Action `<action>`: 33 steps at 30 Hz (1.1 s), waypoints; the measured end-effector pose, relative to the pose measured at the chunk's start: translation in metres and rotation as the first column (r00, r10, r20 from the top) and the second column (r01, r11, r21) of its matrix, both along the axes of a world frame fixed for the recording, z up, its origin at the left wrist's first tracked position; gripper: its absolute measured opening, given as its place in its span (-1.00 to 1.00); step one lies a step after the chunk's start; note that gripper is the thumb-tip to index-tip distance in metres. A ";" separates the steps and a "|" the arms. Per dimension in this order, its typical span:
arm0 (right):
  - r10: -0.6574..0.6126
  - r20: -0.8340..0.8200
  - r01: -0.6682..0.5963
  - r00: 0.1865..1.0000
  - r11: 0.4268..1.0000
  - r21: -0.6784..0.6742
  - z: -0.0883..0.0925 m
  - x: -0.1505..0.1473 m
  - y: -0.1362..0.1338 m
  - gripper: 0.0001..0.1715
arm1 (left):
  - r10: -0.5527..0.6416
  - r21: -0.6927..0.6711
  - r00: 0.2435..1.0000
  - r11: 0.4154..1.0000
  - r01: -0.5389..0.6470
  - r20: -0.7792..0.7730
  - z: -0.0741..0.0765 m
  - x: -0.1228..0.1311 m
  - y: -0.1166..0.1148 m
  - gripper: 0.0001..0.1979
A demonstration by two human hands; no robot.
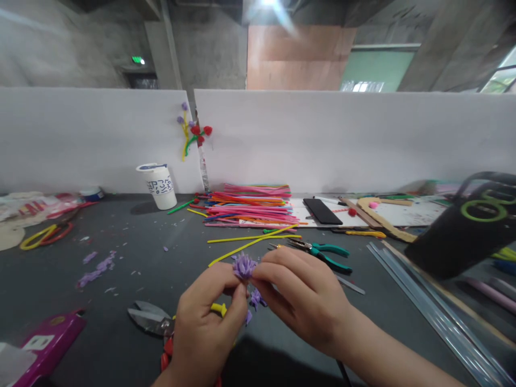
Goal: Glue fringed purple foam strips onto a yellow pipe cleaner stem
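Note:
A small purple flower (244,265) with many thin petals is held up over the dark table, between both hands. The thumb and fingers of my left hand (213,312) pinch it from below and the left. My right hand (302,295) has its fingertips closed on the flower's right edge. Below the hands lie more purple bits (257,299), partly hidden. A piece of yellow stem (219,308) shows behind my left thumb. Metal snips (151,318) with red handles lie just left of my left hand, their handles partly covered by it.
Bundled coloured pipe cleaners (252,207) lie ahead, with yellow ones (253,238) nearer. Green-handled pliers (328,252), a phone (321,211) and clear strips (439,317) are to the right, beside a large black bottle (459,231). A white cup (160,187) and purple scraps (97,270) are left.

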State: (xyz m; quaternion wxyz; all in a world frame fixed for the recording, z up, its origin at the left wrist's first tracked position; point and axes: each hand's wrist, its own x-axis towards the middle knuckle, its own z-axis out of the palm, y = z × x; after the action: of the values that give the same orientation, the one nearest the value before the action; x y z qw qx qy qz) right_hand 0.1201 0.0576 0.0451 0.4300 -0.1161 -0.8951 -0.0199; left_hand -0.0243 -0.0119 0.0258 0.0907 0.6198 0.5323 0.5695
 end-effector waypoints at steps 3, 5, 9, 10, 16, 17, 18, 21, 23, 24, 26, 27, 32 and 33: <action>0.024 -0.049 -0.022 0.999 0.999 0.037 0.002 0.002 -0.003 -0.93 | 0.026 0.141 0.997 0.990 -0.015 -0.072 -0.002 -0.001 0.001 -0.81; 0.049 -0.112 -0.056 0.993 0.997 -0.056 0.006 0.004 -0.006 -0.95 | 0.043 0.225 0.994 0.974 -0.020 -0.098 -0.005 -0.004 0.000 -0.80; 0.029 -0.161 -0.134 0.987 0.709 -0.693 0.020 0.003 -0.011 -0.86 | 0.123 0.396 0.966 0.918 -0.024 -0.229 -0.011 -0.013 -0.001 -0.73; 0.046 -0.162 -0.161 0.986 0.527 -0.835 0.023 0.002 -0.011 -0.85 | 0.158 0.433 0.953 0.901 -0.032 -0.258 -0.012 -0.016 -0.001 -0.73; 0.106 -0.267 -0.257 0.958 -0.103 -0.961 0.022 -0.004 -0.008 -0.88 | 0.230 0.519 0.907 0.855 -0.015 -0.353 -0.010 -0.022 0.000 -0.75; 0.101 -0.257 -0.245 0.961 -0.121 -0.962 0.021 -0.005 -0.009 -0.88 | 0.223 0.514 0.904 0.858 -0.005 -0.364 -0.011 -0.022 0.000 -0.75; 0.098 -0.248 -0.234 0.964 -0.136 -0.963 0.021 -0.005 -0.009 -0.88 | 0.215 0.511 0.903 0.860 0.006 -0.373 -0.011 -0.023 0.000 -0.75; 0.087 -0.240 -0.223 0.967 -0.164 -0.961 0.021 -0.005 -0.010 -0.87 | 0.197 0.500 0.895 0.866 0.033 -0.400 -0.013 -0.026 -0.001 -0.73; 0.092 -0.251 -0.233 0.964 -0.171 -0.957 0.023 -0.004 -0.012 -0.87 | 0.188 0.489 0.885 0.871 0.050 -0.426 -0.015 -0.028 -0.002 -0.72; 0.095 -0.259 -0.241 0.961 -0.169 -0.956 0.023 -0.004 -0.012 -0.87 | 0.187 0.485 0.880 0.873 0.055 -0.436 -0.016 -0.028 -0.002 -0.72; 0.096 -0.271 -0.253 0.958 -0.167 -0.953 0.025 -0.004 -0.013 -0.87 | 0.194 0.493 0.877 0.869 0.055 -0.439 -0.017 -0.028 -0.001 -0.72; 0.091 -0.273 -0.255 0.958 -0.170 -0.952 0.025 -0.004 -0.013 -0.88 | 0.200 0.495 0.879 0.868 0.046 -0.432 -0.017 -0.028 -0.001 -0.72; 0.078 -0.270 -0.252 0.960 -0.186 -0.950 0.027 -0.004 -0.015 -0.93 | 0.276 0.539 0.832 0.842 0.032 -0.481 -0.019 -0.033 -0.002 -0.75; 0.077 -0.270 -0.253 0.960 -0.183 -0.950 0.028 -0.004 -0.015 -0.93 | 0.293 0.538 0.781 0.841 0.064 -0.551 -0.019 -0.036 -0.003 -0.75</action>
State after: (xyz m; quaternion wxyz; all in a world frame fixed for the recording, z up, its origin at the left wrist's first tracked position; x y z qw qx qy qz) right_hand 0.1157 0.0427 0.0729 0.2404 -0.2852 -0.5749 0.7283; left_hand -0.0601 -0.0153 0.0071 -0.2976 0.7356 0.3926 0.4649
